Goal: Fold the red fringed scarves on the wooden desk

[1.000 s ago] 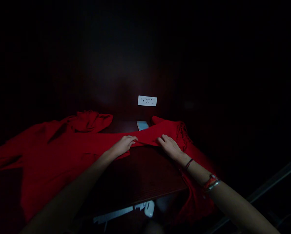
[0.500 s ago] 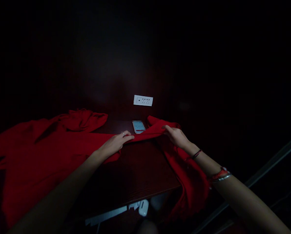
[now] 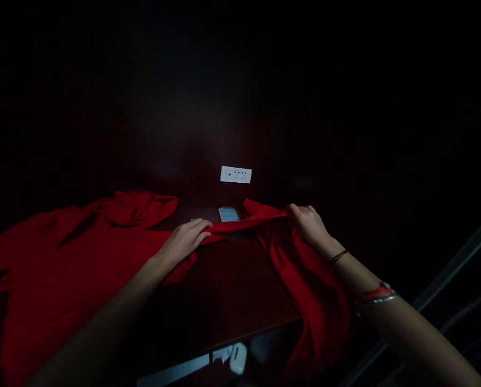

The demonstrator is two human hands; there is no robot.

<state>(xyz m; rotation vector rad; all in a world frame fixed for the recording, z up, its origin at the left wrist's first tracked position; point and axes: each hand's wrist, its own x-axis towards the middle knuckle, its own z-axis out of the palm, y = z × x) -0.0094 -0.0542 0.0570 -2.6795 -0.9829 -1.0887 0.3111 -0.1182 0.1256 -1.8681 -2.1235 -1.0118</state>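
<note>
A long red scarf (image 3: 95,263) lies spread and wrinkled over the left of a dark wooden tabletop (image 3: 232,290), with what looks like fringe at its far edge. A narrow gathered strip of it stretches between my hands. My left hand (image 3: 188,237) is closed over the strip left of centre, its thumb on the near side. My right hand (image 3: 308,223) grips the strip further right, fingertips partly hidden. From there, scarf hangs past the table's right edge. A phone (image 3: 228,214) with a lit screen lies just behind the strip, partly covered by it.
A white socket panel (image 3: 235,174) is on the dark wall behind the table. Below the front edge are a white rounded case (image 3: 238,358), crumpled white paper (image 3: 223,354) and a pale flat strip (image 3: 176,372). The surroundings are very dark.
My right hand has moved right along the red scarf, and my left hand slightly left, so the strip between them is longer and tauter. The whole view has shifted a little.
</note>
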